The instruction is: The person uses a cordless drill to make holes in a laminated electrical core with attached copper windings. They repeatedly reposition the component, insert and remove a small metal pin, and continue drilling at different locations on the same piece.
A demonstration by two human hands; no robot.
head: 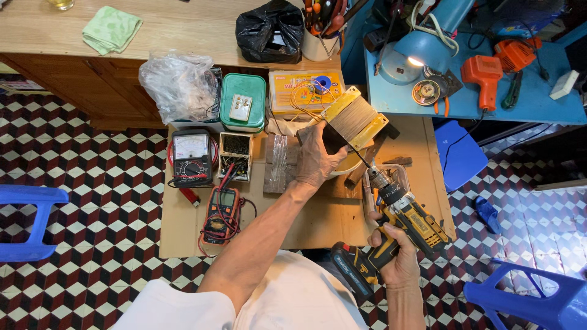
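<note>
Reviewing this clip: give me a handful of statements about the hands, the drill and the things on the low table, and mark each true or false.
1. The right hand grips a yellow and black cordless drill. True.
2. The left hand holds a block with yellow end plates. True.
3. The drill bit points at the green box. False: it points at the block.
4. Both meters lie right of the block. False: they lie left of it.
5. The lamp on the blue bench is lit. True.
</note>
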